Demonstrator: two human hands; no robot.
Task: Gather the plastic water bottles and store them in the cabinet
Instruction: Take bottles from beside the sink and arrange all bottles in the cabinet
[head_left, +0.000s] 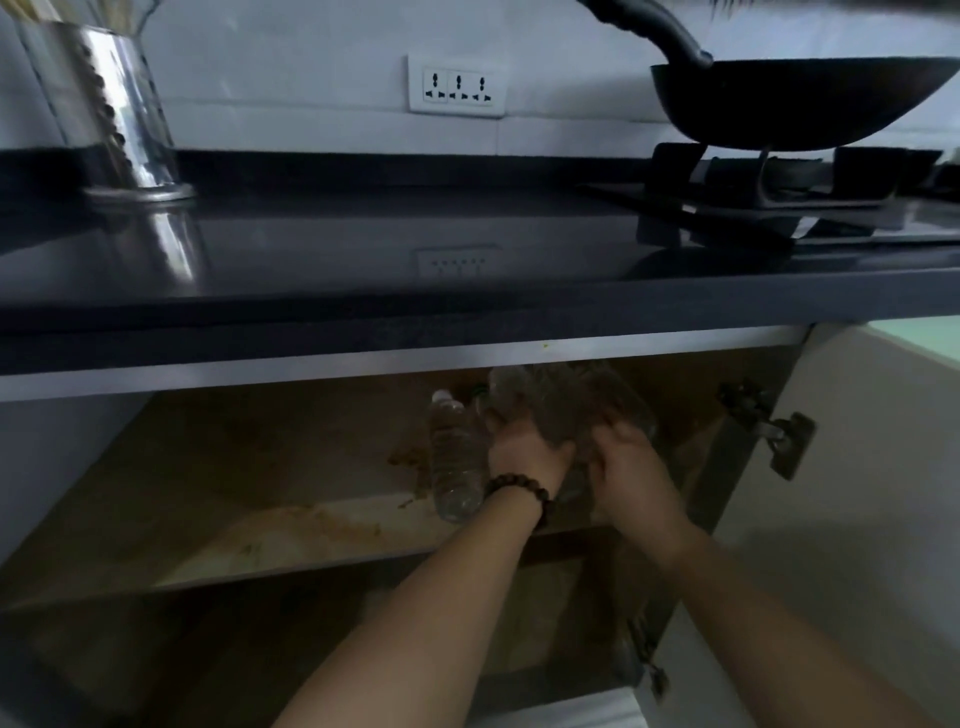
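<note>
Both my hands reach into the open cabinet under the counter. My left hand, with a bead bracelet on the wrist, and my right hand together grip a blurred bunch of clear plastic bottles, held above the stained wooden shelf. One more clear bottle with a white cap lies on that shelf, just left of my left hand and touching the wrist. How many bottles are in the bunch is unclear.
The cabinet door stands open on the right, hinge showing. Above, a dark countertop carries a shiny metal utensil holder at left and a black wok on a stove at right. A lower compartment is dark.
</note>
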